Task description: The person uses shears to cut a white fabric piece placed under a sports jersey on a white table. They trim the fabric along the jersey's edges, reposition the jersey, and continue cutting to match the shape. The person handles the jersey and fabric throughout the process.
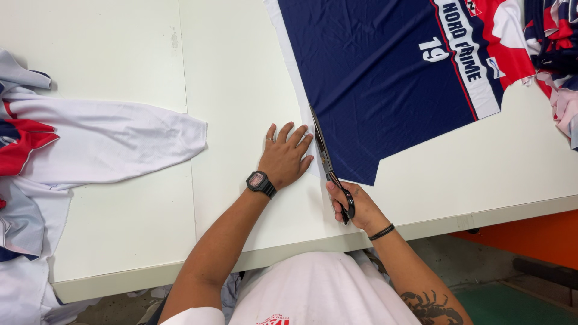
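- Far left: white, red and grey fabric pieces (90, 141) heaped on the white tabletop (235, 72).
- Middle: left hand (286, 157), fingers spread flat, pressing the white margin beside the navy panel (379, 78).
- Right: right hand (355, 207), grip closed through the handles of the scissors (328, 162), blades along the panel's left edge.
- Likely mid-cut, trimming that margin; needs steady feeding along the edge.
- Far right: more printed cloth (554, 36); orange surface and green floor below.
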